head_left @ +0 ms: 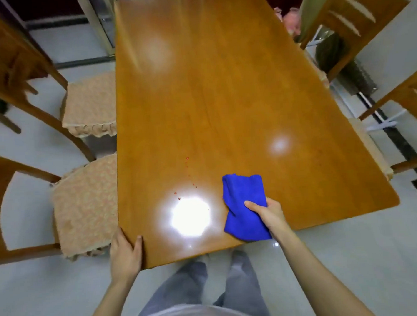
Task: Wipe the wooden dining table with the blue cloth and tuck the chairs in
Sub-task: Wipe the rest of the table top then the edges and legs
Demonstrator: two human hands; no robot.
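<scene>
The wooden dining table point(212, 98) fills the middle of the head view, glossy with bright light glare. My right hand point(267, 211) grips the folded blue cloth point(244, 204), which lies on the tabletop near the front edge. Small red droplets point(188, 172) dot the surface just left of the cloth. My left hand point(125, 251) clasps the table's front left corner, thumb on top. Two cushioned chairs, a far one point(87, 105) and a near one point(84, 204), stand pulled out on the left. Two more chairs, one farther back point(354, 18) and one closer point(409, 108), stand on the right.
Pale glossy floor tiles point(348, 259) surround the table. My legs in grey trousers point(207, 288) stand at the front edge. A person sits beyond the table's far right corner point(291, 20). A dark floor strip point(391, 132) runs along the right side.
</scene>
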